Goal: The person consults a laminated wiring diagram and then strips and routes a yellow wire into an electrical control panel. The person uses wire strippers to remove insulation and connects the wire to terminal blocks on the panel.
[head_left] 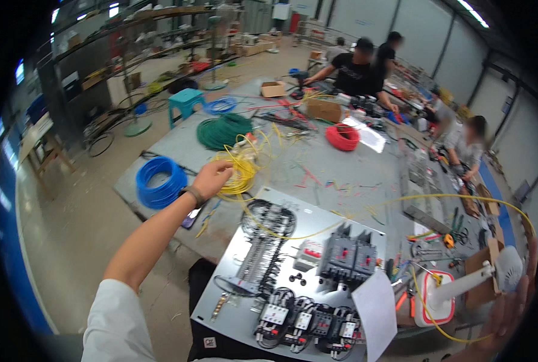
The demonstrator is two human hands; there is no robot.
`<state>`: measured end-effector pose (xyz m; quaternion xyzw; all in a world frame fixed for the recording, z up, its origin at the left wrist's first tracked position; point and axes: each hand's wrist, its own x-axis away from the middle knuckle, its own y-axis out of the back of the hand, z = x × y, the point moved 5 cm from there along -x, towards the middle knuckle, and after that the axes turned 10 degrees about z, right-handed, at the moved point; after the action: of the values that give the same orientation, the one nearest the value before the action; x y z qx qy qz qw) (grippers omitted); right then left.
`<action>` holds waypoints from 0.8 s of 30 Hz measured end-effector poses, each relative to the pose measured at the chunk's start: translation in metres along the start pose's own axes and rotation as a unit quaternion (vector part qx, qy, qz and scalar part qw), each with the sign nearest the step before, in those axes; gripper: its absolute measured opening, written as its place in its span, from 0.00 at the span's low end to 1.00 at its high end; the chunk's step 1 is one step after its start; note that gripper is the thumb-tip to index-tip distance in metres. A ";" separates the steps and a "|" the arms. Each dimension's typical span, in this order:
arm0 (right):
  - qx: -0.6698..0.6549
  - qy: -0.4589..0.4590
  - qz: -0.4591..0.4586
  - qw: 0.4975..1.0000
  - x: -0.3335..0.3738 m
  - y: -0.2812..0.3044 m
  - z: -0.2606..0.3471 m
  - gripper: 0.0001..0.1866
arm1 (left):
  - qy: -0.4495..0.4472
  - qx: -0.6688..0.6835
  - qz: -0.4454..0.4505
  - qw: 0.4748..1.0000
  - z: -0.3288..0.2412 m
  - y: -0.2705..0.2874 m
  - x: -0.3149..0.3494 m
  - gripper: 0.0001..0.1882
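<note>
My left hand (214, 179) reaches out to a coil of yellow wire (243, 175), its fingers curled at the coil's near side and closed on the wire. From there a long yellow strand (438, 196) runs across a metal mounting plate (229, 304) and arcs to the far right. My right hand (511, 314) is dim and blurred at the lower right rim, near the strand's lower loop; its grip is unclear. Circuit breakers (348, 256), contactors (276, 315) and black-wired terminal rows (263, 241) sit on the plate. A white sheet of paper (376, 311) overlaps its right edge.
Blue (158, 181), green (223, 131) and red (342, 137) wire coils lie on the grey table (281, 175). A white fan (456, 292) stands at right near pliers and screwdrivers. Co-workers (354, 69) are across the table. A teal stool (186, 105) stands behind.
</note>
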<state>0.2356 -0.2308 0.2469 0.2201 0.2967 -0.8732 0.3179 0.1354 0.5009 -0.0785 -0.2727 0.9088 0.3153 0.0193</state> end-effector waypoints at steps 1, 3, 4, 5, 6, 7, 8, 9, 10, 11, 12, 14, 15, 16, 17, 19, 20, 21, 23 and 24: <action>0.009 0.001 0.027 1.000 0.005 -0.012 -0.008 0.25 | -0.023 0.040 -0.040 0.998 -0.001 0.008 0.004 0.19; 0.023 0.003 0.044 0.999 0.016 -0.033 -0.020 0.30 | -0.102 0.052 -0.104 0.988 -0.053 -0.011 0.016 0.12; 0.010 0.004 0.046 0.999 0.018 -0.042 -0.033 0.33 | -0.117 0.002 -0.116 0.986 -0.095 -0.018 0.033 0.09; -0.040 0.010 -0.008 0.999 0.016 -0.055 -0.048 0.34 | -0.138 -0.018 -0.089 0.986 -0.124 -0.024 0.052 0.08; -0.063 0.007 -0.003 0.998 0.018 -0.064 -0.053 0.33 | -0.152 -0.005 -0.037 0.988 -0.149 -0.031 0.067 0.09; -0.084 0.004 0.002 0.996 0.020 -0.070 -0.056 0.33 | -0.172 0.024 -0.008 0.985 -0.170 -0.044 0.079 0.10; -0.120 0.035 0.008 0.992 0.021 -0.075 -0.054 0.32 | -0.145 0.130 0.033 0.980 -0.187 -0.062 0.085 0.12; -0.143 0.046 0.010 0.989 0.024 -0.078 -0.053 0.32 | -0.113 0.231 0.072 0.964 -0.200 -0.078 0.089 0.14; -0.168 0.057 0.014 0.984 0.026 -0.080 -0.053 0.32 | -0.075 0.331 0.079 0.937 -0.209 -0.084 0.089 0.14; -0.192 0.067 0.018 0.979 0.028 -0.081 -0.052 0.32 | -0.035 0.428 0.086 0.899 -0.216 -0.092 0.088 0.15; -0.227 0.076 0.016 0.971 0.031 -0.079 -0.051 0.32 | 0.007 0.520 0.094 0.849 -0.221 -0.099 0.088 0.16; -0.243 0.060 -0.008 0.968 0.040 -0.075 -0.054 0.32 | 0.025 0.633 0.116 0.765 -0.220 -0.097 0.093 0.17; -0.249 0.052 -0.020 0.967 0.044 -0.072 -0.056 0.32 | 0.036 0.685 0.127 0.716 -0.222 -0.098 0.096 0.18; -0.272 0.023 -0.004 0.962 0.048 -0.070 -0.061 0.31 | 0.070 0.688 0.088 0.717 -0.227 -0.092 0.105 0.16; -0.280 0.003 -0.005 0.960 0.051 -0.066 -0.064 0.31 | 0.066 0.676 0.091 0.728 -0.225 -0.095 0.111 0.15; -0.300 -0.038 -0.005 0.953 0.057 -0.059 -0.072 0.31 | 0.055 0.651 0.094 0.751 -0.205 -0.090 0.127 0.13; -0.312 -0.048 -0.009 0.949 0.057 -0.055 -0.075 0.31 | 0.058 0.629 0.066 0.772 -0.195 -0.080 0.130 0.13; -0.322 -0.064 -0.013 0.944 0.061 -0.048 -0.075 0.31 | 0.061 0.607 0.039 0.792 -0.183 -0.066 0.133 0.13; -0.333 -0.097 -0.019 0.938 0.067 -0.031 -0.066 0.31 | 0.062 0.562 -0.006 0.825 -0.153 -0.029 0.131 0.10; -0.328 -0.109 -0.044 0.937 0.071 -0.021 -0.062 0.31 | 0.071 0.529 -0.049 0.844 -0.127 0.000 0.129 0.11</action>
<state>0.1833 -0.2070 0.1687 -0.0064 0.5392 -0.7593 0.3643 0.0429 0.3640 -0.0038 -0.2866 0.9222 -0.2346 0.1115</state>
